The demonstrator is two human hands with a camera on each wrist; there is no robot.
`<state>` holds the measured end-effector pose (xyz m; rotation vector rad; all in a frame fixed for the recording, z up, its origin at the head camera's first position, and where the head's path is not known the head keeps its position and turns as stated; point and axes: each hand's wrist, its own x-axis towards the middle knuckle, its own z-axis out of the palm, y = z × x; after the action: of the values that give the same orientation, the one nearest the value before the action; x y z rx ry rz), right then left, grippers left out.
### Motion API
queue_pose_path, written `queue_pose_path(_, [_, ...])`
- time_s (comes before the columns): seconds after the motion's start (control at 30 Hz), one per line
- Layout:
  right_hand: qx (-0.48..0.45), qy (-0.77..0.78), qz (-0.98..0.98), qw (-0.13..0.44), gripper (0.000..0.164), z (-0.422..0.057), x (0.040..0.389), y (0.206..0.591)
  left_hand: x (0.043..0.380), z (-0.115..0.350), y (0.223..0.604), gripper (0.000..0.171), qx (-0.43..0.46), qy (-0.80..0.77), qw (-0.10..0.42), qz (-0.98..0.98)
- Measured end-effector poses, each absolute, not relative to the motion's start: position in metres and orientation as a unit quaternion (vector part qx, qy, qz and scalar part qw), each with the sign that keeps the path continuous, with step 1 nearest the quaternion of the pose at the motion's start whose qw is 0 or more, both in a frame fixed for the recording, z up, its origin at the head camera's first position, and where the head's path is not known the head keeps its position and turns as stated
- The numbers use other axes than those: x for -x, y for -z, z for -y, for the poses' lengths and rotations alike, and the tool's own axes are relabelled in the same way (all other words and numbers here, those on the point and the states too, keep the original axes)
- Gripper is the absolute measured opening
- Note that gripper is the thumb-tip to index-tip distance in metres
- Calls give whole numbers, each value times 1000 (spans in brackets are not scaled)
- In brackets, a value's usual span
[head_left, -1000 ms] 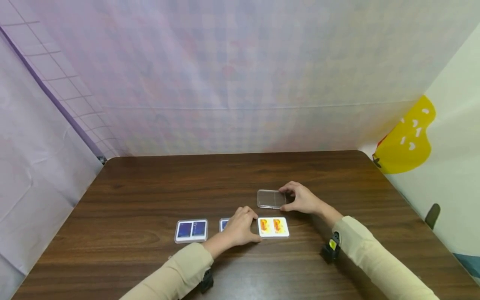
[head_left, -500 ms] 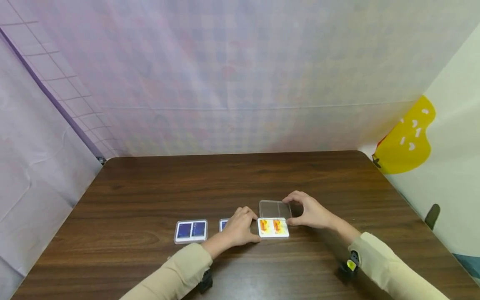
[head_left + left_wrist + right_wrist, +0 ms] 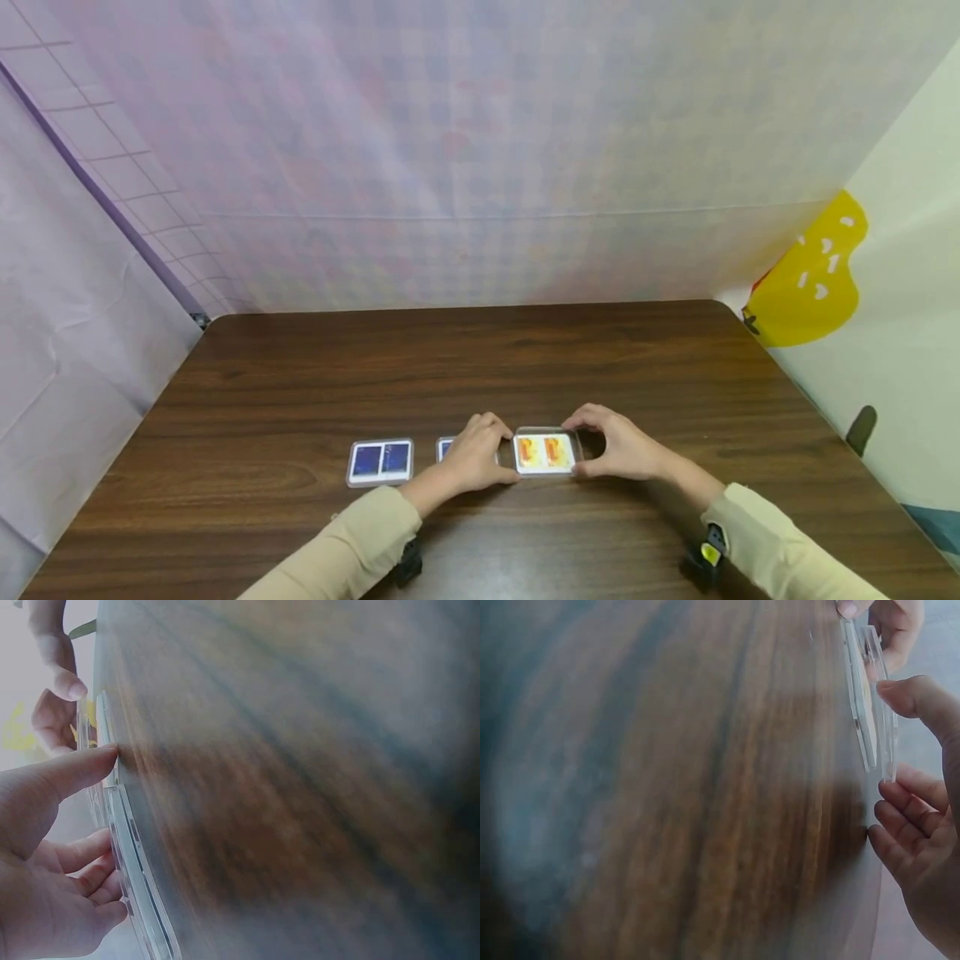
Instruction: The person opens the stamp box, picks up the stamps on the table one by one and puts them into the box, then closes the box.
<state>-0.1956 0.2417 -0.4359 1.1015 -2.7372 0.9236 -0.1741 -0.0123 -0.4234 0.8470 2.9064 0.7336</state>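
In the head view a flat clear case with two orange-and-yellow printed panels on white (image 3: pixel 543 454) lies on the table. My left hand (image 3: pixel 474 457) grips its left side, thumb at the near corner and fingertips at the far one. My right hand (image 3: pixel 622 447) pinches a clear plastic cover (image 3: pixel 889 742) by its right end, between thumb and fingers. The cover lies over the case, with a narrow gap between them in the right wrist view. Partly hidden under my left hand is a second case with a blue panel (image 3: pixel 446 447).
Another clear case with two dark blue panels (image 3: pixel 380 462) lies farther left on the brown wooden table (image 3: pixel 300 375). A pale patterned curtain (image 3: pixel 480 167) hangs behind the table's far edge. Black wrist cameras (image 3: pixel 705 558) sit under both sleeves.
My right hand has brought the clear cover from behind the orange-panelled case toward me and over it. The left hand has stayed at the case's left side.
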Motion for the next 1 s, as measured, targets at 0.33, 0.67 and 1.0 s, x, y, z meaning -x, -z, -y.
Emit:
queue_pose_path(0.33, [-351, -275, 895, 13, 48, -237, 192, 435, 174, 13, 423, 51, -273, -239, 16, -932])
queue_pose_path(0.67, [-355, -248, 901, 7, 49, -233, 192, 434, 174, 13, 423, 52, -269, -240, 28, -932])
queue_pose_path(1.0, [-354, -234, 906, 2, 49, -230, 192, 431, 173, 13, 422, 52, -284, -210, 8, -935])
